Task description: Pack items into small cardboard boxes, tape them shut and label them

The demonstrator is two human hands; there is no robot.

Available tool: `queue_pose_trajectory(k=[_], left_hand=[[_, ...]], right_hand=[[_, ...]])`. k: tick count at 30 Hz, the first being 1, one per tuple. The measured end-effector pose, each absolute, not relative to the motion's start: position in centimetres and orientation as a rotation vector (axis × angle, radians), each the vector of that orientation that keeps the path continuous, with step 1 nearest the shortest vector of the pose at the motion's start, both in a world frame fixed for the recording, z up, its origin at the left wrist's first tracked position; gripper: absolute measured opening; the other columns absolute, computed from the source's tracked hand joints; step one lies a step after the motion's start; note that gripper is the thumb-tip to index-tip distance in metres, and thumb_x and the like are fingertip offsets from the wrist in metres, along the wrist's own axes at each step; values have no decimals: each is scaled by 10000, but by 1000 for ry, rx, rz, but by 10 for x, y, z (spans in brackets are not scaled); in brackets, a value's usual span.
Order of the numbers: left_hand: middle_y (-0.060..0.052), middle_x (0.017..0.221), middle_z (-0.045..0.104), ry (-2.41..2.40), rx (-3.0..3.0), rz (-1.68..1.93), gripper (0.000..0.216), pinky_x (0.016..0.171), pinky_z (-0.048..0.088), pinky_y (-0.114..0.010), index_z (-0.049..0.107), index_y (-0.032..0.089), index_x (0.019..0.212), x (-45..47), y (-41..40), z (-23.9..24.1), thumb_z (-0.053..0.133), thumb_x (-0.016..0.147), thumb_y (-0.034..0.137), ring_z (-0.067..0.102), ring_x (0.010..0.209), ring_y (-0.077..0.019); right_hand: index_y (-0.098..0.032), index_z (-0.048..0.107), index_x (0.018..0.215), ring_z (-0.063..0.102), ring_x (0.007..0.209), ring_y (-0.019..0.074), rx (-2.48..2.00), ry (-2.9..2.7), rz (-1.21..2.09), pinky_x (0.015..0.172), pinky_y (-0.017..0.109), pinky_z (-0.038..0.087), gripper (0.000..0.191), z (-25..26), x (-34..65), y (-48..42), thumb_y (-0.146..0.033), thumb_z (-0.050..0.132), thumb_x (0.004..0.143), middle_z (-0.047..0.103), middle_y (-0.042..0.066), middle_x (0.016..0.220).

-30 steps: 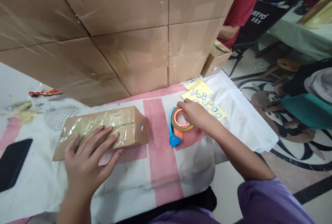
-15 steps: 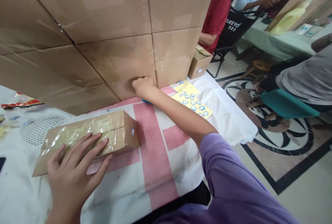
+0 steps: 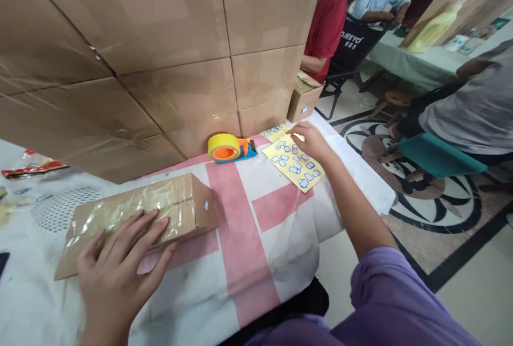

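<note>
A person's left hand (image 3: 116, 276) lies flat and open on a taped cardboard box (image 3: 136, 217) on the desk (image 3: 240, 260). Their right hand (image 3: 308, 140) touches a yellow sticker sheet (image 3: 294, 161), grip unclear. Labelling looks in hand; peeling one sticker needs a fingertip pinch.

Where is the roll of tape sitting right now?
In the head view, the tape dispenser lies on the table cloth against the foot of the stacked cartons, just left of the yellow sticker sheet under the right hand.
</note>
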State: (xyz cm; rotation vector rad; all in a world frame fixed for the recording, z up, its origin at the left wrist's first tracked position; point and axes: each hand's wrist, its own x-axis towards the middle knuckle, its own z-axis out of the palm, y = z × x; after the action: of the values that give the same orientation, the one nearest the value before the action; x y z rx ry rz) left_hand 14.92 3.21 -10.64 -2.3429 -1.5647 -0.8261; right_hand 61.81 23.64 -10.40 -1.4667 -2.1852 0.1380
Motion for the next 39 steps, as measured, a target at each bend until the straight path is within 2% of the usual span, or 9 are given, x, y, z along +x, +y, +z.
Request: queue_pose_trajectory(k=[3,7,16,21,24,27,31,35,39], left_hand=[[30,1497,609,-1572,-2329,-801,609,1176,355,-672,530,445,1490,148,34,-108,685,908,354,619,1340,-332],[49,1505,600,-1561,-2310,-813,609,1155,366,-687,512,473,1497,147,37,-110,663,909,421,631,1321,-339],[-41,1457,647,-1501,-2336,-685,640,1093,422,-645,504,405,1510,145,34,-104,709,908,338,626,1329,-338],[-44,1447,654,-1537,-2310,-736,597,1133,379,-623,522,395,1493,151,31,-103,698,925,342,625,1329,-334],[-40,1445,655,-1557,-2312,-759,579,1168,341,-607,529,396,1485,154,30,-103,689,931,344,618,1337,-335],[-44,1438,660,-1556,-2316,-750,568,1174,332,-598,535,402,1472,155,31,-102,686,929,334,622,1332,-334],[-66,1427,665,-1547,-2316,-774,564,1174,324,-585,553,378,1452,156,31,-100,704,912,319,617,1335,-341],[-75,1421,667,-1511,-2327,-755,554,1162,326,-565,558,360,1441,156,31,-99,712,911,311,616,1334,-336],[-81,1405,677,-1471,-2312,-734,521,1132,348,-565,570,341,1413,153,32,-100,714,912,339,629,1311,-330]], right_hand=[[-184,780,1163,575,1017,275,-1606,-2360,150,945,424,463,330,-123,665,231,-164,545,932,708,132,1179],[-158,791,1109,565,1051,286,-1686,-2468,112,925,408,448,286,-140,665,233,-204,554,955,703,158,1192],[-114,654,1199,657,901,282,-2033,-1930,166,763,361,445,352,-148,656,228,-264,377,1042,727,191,1066],[-178,671,992,667,894,266,-1742,-1682,225,810,370,479,273,-129,618,205,-299,426,999,744,128,992],[-218,637,878,660,797,221,-1451,-1534,511,778,337,504,211,-129,544,170,-320,470,958,714,48,820],[-229,606,850,666,757,196,-1254,-1452,900,722,307,519,187,-142,459,134,-339,491,949,691,21,781],[-235,590,864,681,770,192,-1219,-1367,1080,712,304,517,145,-159,389,111,-329,521,952,702,24,828],[-245,618,913,671,744,186,-1202,-1370,1043,704,308,523,103,-165,371,103,-327,563,943,698,22,867],[-249,692,933,677,861,207,-1135,-1462,989,790,344,566,138,-169,369,94,-229,559,901,700,61,1005]])
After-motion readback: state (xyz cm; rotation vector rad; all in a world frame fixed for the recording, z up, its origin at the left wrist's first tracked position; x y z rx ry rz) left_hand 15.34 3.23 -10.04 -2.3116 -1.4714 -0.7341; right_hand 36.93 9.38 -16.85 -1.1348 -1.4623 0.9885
